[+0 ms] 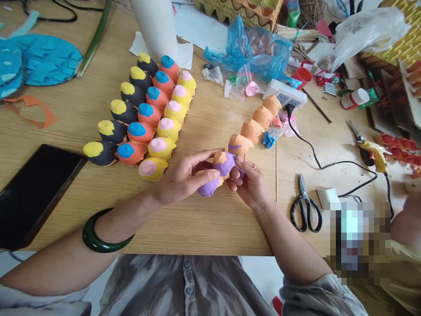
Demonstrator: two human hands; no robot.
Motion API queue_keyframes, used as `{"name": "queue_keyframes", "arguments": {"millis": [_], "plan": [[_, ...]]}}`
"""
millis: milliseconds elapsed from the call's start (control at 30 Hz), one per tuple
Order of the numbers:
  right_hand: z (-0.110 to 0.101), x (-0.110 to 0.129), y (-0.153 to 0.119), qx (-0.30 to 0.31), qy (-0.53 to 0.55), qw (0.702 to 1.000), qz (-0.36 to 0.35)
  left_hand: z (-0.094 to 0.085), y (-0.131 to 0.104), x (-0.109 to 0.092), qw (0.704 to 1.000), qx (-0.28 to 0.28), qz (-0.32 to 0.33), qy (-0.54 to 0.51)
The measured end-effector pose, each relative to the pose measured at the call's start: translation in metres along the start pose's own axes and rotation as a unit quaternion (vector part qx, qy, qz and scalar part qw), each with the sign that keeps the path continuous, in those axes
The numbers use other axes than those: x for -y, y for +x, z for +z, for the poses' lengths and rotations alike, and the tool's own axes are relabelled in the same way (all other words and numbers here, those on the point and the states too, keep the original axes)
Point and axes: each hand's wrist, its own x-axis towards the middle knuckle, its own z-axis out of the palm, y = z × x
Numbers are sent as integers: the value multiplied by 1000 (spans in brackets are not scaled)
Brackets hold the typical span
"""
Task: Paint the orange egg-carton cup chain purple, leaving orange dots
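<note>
On the counter [210,228]: orange egg-carton strip [255,125], long axis running from my hands up and to the right.
Near end: purple clay [223,169] wraps it, between both hands.
Left hand [184,177]: fingers pinching the clay.
Right hand [251,184]: fingertips pressed on it, equally close.

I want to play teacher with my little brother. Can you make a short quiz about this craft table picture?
1. What colour clay are the hands pressing onto the orange egg carton strip?
2. True or false: the scissors lie closed on the table.
3. How many rows are the painted cups in? A two, B three, C five.

Key: 1 purple; 2 false, they lie open; 3 B.
</note>
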Motion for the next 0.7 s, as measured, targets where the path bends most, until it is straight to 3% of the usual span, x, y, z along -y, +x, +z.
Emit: {"name": "queue_keyframes", "arguments": {"millis": [233,433,567,700], "plan": [[3,-1,-4,22,-25,999,-28,7,-3,3,998,-63,-7,29],[3,-2,-3,26,-48,998,-37,10,-4,4,991,-94,59,76],[1,-2,-3,40,-64,997,-28,12,-5,2,990,-104,62,72],[-5,3,-1,29,-54,998,-7,11,-3,3,979,-174,64,83]]}}
